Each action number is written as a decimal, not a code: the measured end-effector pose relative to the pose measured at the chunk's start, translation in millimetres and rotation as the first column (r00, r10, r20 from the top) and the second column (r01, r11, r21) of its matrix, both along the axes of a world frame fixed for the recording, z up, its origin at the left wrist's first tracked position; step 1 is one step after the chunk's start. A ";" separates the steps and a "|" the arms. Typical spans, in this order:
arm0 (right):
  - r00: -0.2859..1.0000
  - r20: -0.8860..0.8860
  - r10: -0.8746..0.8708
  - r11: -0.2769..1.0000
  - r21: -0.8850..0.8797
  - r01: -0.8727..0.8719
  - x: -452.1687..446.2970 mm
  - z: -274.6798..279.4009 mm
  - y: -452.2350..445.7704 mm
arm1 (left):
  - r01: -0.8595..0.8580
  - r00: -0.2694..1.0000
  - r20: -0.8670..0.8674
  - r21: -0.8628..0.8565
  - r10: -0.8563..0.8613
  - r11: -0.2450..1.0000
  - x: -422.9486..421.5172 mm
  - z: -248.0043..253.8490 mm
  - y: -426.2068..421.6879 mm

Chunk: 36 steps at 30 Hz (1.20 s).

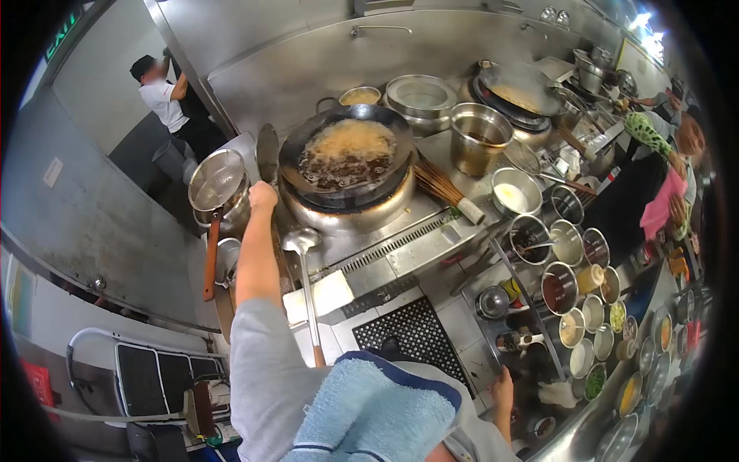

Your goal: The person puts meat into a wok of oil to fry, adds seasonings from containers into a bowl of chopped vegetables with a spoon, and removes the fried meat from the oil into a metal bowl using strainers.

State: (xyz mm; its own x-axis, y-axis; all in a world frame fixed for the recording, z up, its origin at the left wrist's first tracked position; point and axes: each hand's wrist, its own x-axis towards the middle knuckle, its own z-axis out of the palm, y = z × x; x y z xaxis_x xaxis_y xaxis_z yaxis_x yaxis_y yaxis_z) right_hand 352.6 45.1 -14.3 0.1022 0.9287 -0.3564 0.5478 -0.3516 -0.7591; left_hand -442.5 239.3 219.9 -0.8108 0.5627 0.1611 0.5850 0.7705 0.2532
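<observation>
My left hand point(263, 196) is closed just below a dark round skimmer point(267, 152) that stands on edge beside the wok; its grip on the handle is partly hidden. In the wok point(291, 158), foamy food point(350, 142) bubbles in dark oil. A steel ladle point(302, 241) with a wooden handle end lies to the right of my left forearm, across a white cloth point(319, 296). Low on the right, my right hand point(503, 390) hangs beside the steel cart's edge, fingers partly stretched, with nothing visible in it.
A wire strainer point(218, 181) rests on a pot at the left. Right of the wok lie a bamboo brush point(446, 187) and a deep steel pot point(479, 150). Several ingredient bowls point(560, 289) crowd the right side. A person in a white shirt point(163, 104) stands at the back left; others work far right.
</observation>
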 end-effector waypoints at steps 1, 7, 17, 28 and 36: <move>0.999 -0.031 -0.015 1.000 0.000 0.015 -6.7 22.6 4.5 | 0.010 1.000 -0.022 0.030 -0.010 1.000 14.0 14.2 -10.9; 0.979 -0.145 -0.143 0.989 -0.055 0.136 66.0 34.5 -24.0 | 0.145 0.987 -0.116 0.298 -0.115 0.944 102.6 99.5 -84.4; 0.909 -0.264 -0.322 0.946 -0.067 0.316 129.4 11.5 -76.7 | 0.077 0.966 0.213 0.304 -0.147 0.949 154.6 92.0 -83.8; 0.843 -0.276 -0.461 0.887 -0.150 0.436 119.2 -2.5 -143.9 | 0.164 0.974 0.161 -0.013 -0.160 0.986 128.7 5.0 9.9; 0.876 -0.289 -0.387 0.922 -0.135 0.363 67.6 -16.7 -136.4 | -0.407 0.117 0.869 0.484 -0.482 0.774 149.7 39.7 35.8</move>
State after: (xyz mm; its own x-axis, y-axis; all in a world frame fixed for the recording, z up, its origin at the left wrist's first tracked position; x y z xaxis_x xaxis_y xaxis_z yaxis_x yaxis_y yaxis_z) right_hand 420.3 -91.3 -31.0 0.3129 0.8121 -0.4925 0.1108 -0.5463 -0.8303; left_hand -292.8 275.2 259.6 -0.4697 0.7602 -0.4488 -0.4748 0.2110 0.8544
